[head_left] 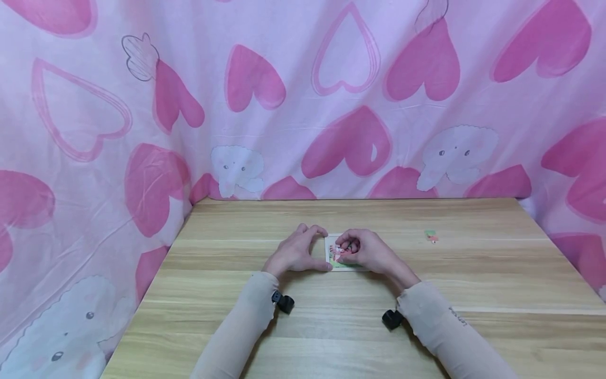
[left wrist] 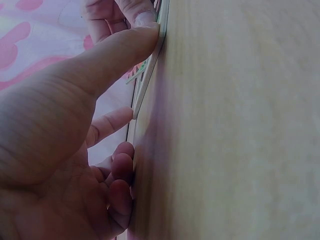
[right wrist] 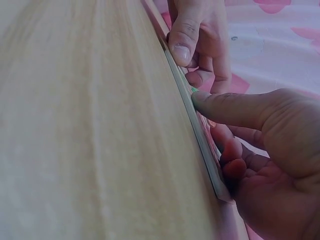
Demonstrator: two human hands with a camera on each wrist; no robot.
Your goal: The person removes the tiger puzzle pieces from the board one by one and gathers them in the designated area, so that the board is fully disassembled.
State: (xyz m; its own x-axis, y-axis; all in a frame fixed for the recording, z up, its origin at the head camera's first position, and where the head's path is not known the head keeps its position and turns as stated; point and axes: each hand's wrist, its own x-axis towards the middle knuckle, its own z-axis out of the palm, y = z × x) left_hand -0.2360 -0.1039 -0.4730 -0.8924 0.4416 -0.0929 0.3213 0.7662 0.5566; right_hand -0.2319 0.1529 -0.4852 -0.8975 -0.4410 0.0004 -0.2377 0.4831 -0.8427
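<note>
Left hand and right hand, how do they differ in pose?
The left hand spans the left end of the picture board; the right hand is over its printed face. The left hand's thumb and index finger are spread wide; the right hand's are closer together. Both emerge from pale sleeves.

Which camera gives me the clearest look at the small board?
Head view: from above, the small board shows its printed face, though partly covered. Both wrist views catch it nearly edge-on, mostly its rim.

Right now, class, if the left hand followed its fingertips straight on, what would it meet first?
The small picture board, whose edge the left thumb touches; beyond that, probably the right hand, though depth is unclear.
</note>
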